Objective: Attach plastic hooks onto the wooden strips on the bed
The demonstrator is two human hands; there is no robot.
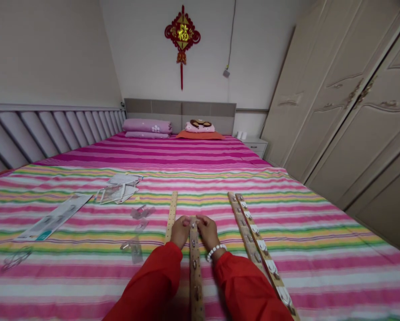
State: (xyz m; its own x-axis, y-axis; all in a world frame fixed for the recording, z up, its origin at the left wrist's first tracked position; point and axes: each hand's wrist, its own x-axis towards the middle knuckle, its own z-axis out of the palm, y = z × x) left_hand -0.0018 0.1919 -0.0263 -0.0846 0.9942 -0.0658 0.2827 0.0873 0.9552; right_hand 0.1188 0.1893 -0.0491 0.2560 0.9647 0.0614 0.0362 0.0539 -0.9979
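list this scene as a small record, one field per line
left hand: fingers at far end of middle strip, grip unclear
right hand: opposite side of that end, grip unclear
right wrist: white bead bracelet
on middle strip: metal fittings in a row
left of it: pale strip with holes
right of it: inner strip with metal fittings, outer strip bearing white pieces
farther left: long flat pack, pile of flat packets
surface: striped bed cover

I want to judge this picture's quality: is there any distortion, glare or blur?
Head view: wide-angle distortion makes the tall cream panelled wardrobe lean; the gold-and-red hanging ornament glints; the narrow tan strip with metal fittings looks soft, its finest details unclear.
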